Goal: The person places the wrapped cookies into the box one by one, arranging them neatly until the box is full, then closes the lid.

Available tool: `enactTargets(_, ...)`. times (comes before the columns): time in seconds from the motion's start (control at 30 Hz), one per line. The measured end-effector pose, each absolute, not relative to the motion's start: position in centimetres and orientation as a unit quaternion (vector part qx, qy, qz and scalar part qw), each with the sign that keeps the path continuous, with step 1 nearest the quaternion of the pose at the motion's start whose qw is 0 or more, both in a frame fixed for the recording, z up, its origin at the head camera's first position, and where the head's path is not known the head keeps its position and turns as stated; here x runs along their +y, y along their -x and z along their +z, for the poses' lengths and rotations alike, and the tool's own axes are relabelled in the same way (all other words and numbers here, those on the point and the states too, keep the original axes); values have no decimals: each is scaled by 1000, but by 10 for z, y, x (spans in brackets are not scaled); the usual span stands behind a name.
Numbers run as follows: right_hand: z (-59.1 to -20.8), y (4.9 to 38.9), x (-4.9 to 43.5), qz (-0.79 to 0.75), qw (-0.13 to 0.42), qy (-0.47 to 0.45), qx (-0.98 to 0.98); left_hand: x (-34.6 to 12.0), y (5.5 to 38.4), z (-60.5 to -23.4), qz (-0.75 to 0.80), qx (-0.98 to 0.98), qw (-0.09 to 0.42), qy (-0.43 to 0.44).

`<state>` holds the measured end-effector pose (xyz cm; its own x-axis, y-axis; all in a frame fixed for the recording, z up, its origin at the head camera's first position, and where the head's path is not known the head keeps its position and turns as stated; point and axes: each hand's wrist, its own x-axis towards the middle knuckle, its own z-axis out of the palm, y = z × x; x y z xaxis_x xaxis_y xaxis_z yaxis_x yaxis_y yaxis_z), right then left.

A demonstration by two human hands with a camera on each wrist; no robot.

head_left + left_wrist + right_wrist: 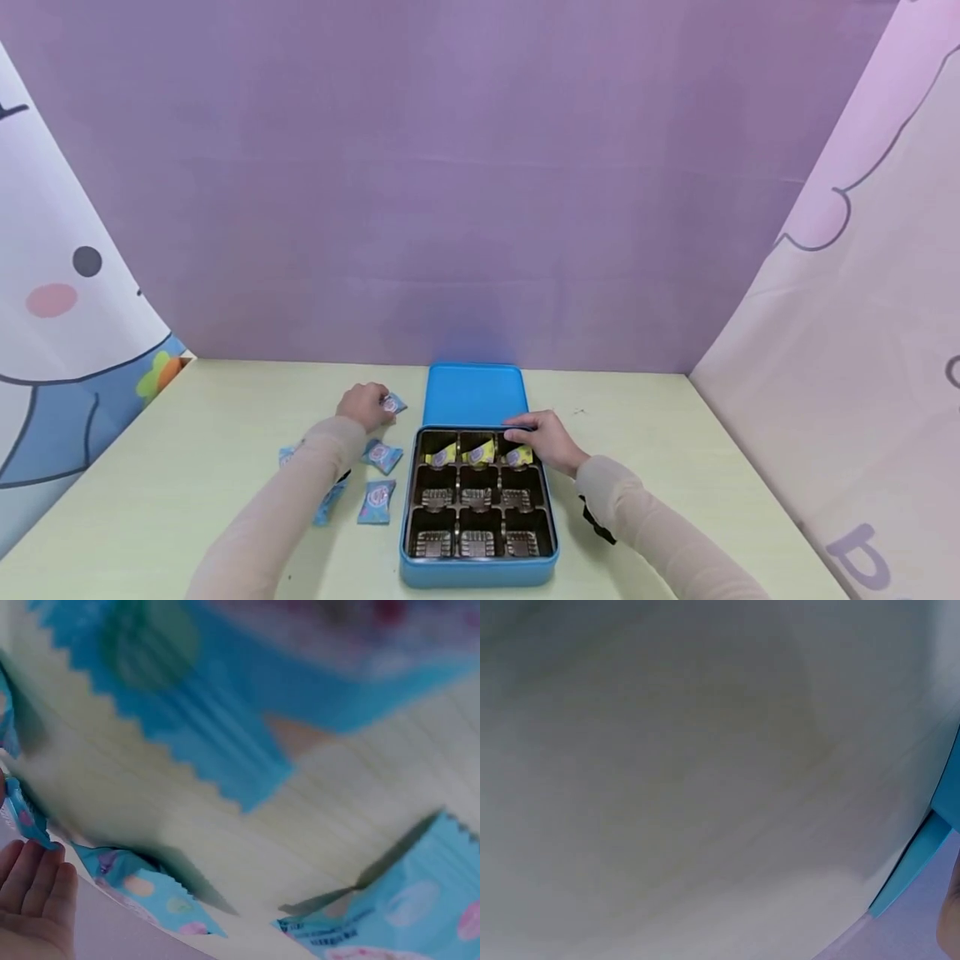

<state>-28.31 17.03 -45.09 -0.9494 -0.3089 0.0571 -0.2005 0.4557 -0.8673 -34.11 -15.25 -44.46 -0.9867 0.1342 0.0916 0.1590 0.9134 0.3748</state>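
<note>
My left hand (363,406) pinches a small blue candy packet (392,403) at the table's far left of the tin; in the left wrist view the packet (26,814) lies between thumb and fingertips. A blue tin (480,573) stands upright before me, fitted with a dark divided tray. Yellow candy packets (478,452) sit one each in the three compartments of its back row. The middle and front rows show bare ribbed bottoms. My right hand (551,440) grips the tin's back right corner, thumb over the inside of the rim, fingers along the back edge.
More blue packets lie left of the tin, among them one (382,456) near my left wrist and one (377,502) closer to me. Others are partly behind my left sleeve (277,508). The blue lid (476,394) lies behind the tin. A purple backdrop (480,183) rises at the rear.
</note>
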Motion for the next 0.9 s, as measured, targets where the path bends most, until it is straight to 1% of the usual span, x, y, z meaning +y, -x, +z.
enactTargets(0.3,-451,282,170,-501,53,144,852,-150,340,-444,-184,-977,35,97)
enactTargets(0.67,-451,280,171,-506,54,138,850,-150,339,-445,-194,-976,31,94)
enactTargets(0.8,-440,274,168,-507,56,136,850,-151,341,-444,-200,-974,32,100)
enactTargets(0.9,-429,268,165,-503,59,137,851,-149,341,-440,-204,-972,43,110)
